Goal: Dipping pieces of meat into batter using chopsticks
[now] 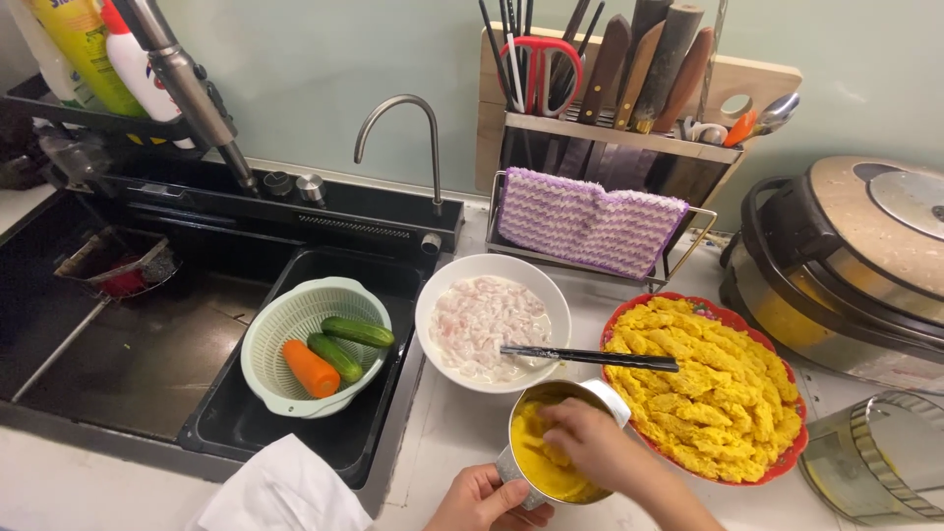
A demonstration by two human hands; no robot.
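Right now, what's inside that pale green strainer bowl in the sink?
The green colander holds one orange carrot and two green cucumbers. Whatever lies beneath the vegetables, at the bottom, is covered and cannot be seen.

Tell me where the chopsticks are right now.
The black chopsticks lie across the right rim of the white bowl, tips over the red plate, just beyond the metal cup.

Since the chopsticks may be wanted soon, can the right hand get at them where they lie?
Probably yes. The right hand is in the metal cup of yellow crumbs, just below the black chopsticks, which lie bridging the white bowl and the red plate. Nothing stands between them.
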